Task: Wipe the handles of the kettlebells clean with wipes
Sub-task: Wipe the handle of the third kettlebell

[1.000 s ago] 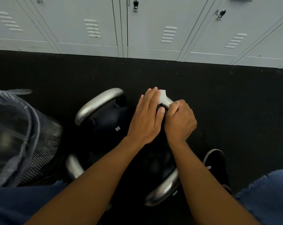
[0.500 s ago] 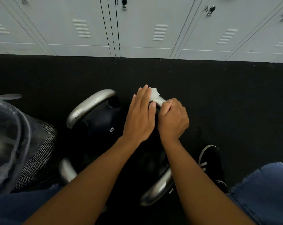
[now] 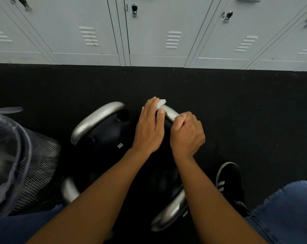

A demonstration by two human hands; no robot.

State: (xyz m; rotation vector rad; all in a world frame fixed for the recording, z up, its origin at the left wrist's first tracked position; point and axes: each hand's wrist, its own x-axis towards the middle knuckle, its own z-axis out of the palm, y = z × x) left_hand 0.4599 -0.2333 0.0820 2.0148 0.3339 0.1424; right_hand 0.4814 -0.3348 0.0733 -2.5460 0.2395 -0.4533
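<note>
Several black kettlebells with silver handles stand close together on the black floor. My left hand (image 3: 150, 127) holds a white wipe (image 3: 161, 102) wrapped over the far end of one silver handle (image 3: 170, 113), thumb on the near side. My right hand (image 3: 187, 133) grips the same handle just to the right, its fingers curled round the bar. That kettlebell's body is hidden under my hands. To the left stands an 8 kg kettlebell (image 3: 110, 138) with its silver handle (image 3: 96, 118) bare. Two more handles show nearer me, one at lower left (image 3: 68, 191) and another at lower right (image 3: 170, 213).
A mesh bin with a clear plastic liner (image 3: 17, 155) stands at the left. Grey lockers (image 3: 158, 32) line the far edge of the floor. My black shoe (image 3: 230, 182) and blue jeans knee (image 3: 290, 212) are at the lower right.
My hands have drawn slightly apart along the handle, baring more silver bar between them. The wipe stays under my left fingers at the handle's far end.
</note>
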